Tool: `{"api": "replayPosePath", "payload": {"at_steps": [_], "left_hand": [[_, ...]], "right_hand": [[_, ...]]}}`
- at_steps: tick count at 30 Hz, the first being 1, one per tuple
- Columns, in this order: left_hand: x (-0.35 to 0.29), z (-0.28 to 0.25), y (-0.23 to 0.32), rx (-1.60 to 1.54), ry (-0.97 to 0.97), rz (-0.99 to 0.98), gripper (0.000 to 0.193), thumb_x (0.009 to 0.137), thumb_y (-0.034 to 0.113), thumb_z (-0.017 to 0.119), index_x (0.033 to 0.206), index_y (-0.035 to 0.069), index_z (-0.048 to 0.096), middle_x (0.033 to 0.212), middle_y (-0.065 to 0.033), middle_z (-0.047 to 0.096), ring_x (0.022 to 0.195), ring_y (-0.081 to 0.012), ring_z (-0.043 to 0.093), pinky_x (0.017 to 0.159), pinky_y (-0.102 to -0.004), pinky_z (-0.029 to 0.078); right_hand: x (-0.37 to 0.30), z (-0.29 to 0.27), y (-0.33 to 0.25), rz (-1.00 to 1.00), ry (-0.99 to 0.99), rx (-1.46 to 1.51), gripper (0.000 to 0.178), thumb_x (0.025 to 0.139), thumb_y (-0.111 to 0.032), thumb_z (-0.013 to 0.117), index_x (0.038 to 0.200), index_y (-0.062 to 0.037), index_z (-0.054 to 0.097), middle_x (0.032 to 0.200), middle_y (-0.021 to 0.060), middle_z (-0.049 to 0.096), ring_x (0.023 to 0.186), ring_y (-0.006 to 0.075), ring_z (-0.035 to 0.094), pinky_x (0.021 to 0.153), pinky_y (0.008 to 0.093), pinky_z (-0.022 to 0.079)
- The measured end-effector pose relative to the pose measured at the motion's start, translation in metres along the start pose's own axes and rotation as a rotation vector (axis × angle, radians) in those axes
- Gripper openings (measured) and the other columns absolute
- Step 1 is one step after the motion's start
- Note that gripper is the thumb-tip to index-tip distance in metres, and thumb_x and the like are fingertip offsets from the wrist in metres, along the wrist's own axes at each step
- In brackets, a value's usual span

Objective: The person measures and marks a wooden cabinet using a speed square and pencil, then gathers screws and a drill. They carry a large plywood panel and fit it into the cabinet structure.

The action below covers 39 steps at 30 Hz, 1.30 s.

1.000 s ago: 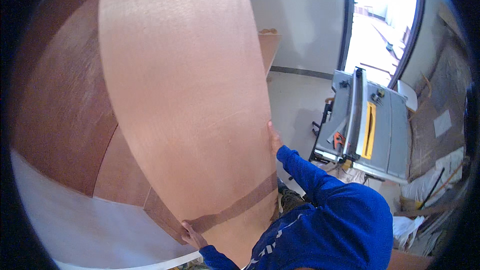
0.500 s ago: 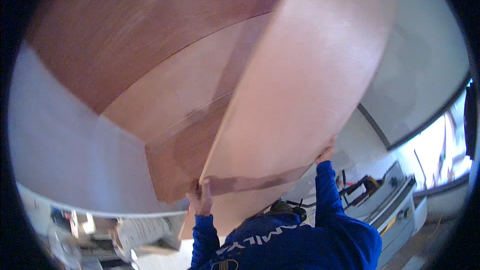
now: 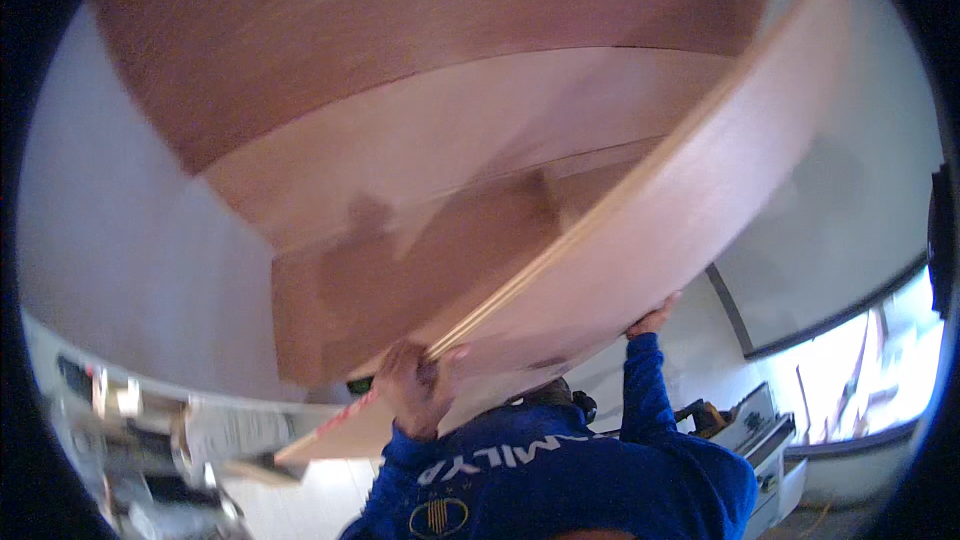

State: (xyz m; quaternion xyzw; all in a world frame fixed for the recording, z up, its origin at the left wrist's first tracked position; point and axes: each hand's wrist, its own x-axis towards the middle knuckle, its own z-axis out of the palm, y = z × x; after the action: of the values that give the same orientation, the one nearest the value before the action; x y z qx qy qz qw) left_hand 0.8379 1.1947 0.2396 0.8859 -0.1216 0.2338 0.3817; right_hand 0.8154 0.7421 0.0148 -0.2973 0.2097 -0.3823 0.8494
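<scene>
I hold a large thin reddish-brown plywood sheet (image 3: 700, 210) that slants from lower left to upper right, with its layered edge turned toward me. My left hand (image 3: 415, 390) is shut on that edge near the low end. My right hand (image 3: 655, 318) grips the sheet's lower rim farther right, with the arm in a blue sleeve (image 3: 645, 390) raised. My blue sweatshirt (image 3: 560, 485) fills the bottom of the view.
More plywood sheets (image 3: 420, 90) lean behind against a white wall (image 3: 130, 250). A table saw (image 3: 755, 430) stands at the lower right, beside a bright doorway (image 3: 860, 380). Blurred clutter (image 3: 150, 430) lies at the lower left.
The sheet has tipped from nearly upright to a low slant toward the upper right. Both hands keep their hold, and the view has swung left, so the saw sits at the lower right.
</scene>
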Motion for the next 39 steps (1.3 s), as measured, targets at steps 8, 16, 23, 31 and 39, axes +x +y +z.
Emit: {"api": "replayPosePath", "payload": {"at_steps": [8,16,23,31,39], "left_hand": [[0.038,0.050,0.032,0.008,-0.045,0.093,0.050,0.093,0.042,0.076,0.078,-0.001,0.056,0.071,-0.0127,0.058,0.063,-0.0254,0.052,0.055,-0.0382,0.043],[0.088,0.124,0.154,-0.099,-0.077,-0.120,0.044,0.093,0.036,0.078,0.076,-0.002,0.063,0.064,-0.0138,0.063,0.055,-0.0218,0.058,0.049,-0.0356,0.044],[0.140,0.164,0.202,-0.004,-0.216,-0.150,0.037,0.092,0.028,0.080,0.074,-0.001,0.066,0.056,-0.0087,0.062,0.047,-0.0177,0.057,0.045,-0.0340,0.045],[0.181,0.194,0.209,0.038,-0.332,-0.199,0.043,0.093,0.037,0.078,0.073,0.000,0.067,0.057,-0.0098,0.064,0.048,-0.0198,0.059,0.047,-0.0357,0.047],[0.213,0.206,0.221,0.372,-0.413,-0.018,0.040,0.090,0.038,0.079,0.090,-0.002,0.073,0.068,-0.0132,0.068,0.057,-0.0251,0.065,0.056,-0.0394,0.052]], "right_hand": [[0.062,-0.020,0.027,0.133,0.046,0.201,0.103,0.089,-0.088,0.043,0.157,-0.0107,0.041,0.157,0.0173,0.048,0.140,0.0357,0.049,0.115,0.0552,0.042],[0.108,-0.040,-0.004,0.339,0.249,0.199,0.105,0.087,-0.090,0.041,0.153,-0.0084,0.048,0.149,0.0163,0.056,0.132,0.0356,0.056,0.113,0.0526,0.044],[0.118,-0.033,-0.018,0.330,0.299,0.286,0.099,0.092,-0.087,0.038,0.144,-0.0054,0.057,0.142,0.0163,0.061,0.128,0.0359,0.058,0.112,0.0501,0.045],[0.121,-0.051,-0.001,0.344,0.358,0.326,0.093,0.099,-0.079,0.034,0.157,-0.0069,0.042,0.158,0.0153,0.048,0.141,0.0358,0.048,0.120,0.0491,0.037],[0.116,-0.063,0.012,0.378,0.343,0.308,0.090,0.100,-0.077,0.034,0.159,-0.0096,0.039,0.159,0.0126,0.048,0.140,0.0359,0.049,0.118,0.0502,0.039]]}}
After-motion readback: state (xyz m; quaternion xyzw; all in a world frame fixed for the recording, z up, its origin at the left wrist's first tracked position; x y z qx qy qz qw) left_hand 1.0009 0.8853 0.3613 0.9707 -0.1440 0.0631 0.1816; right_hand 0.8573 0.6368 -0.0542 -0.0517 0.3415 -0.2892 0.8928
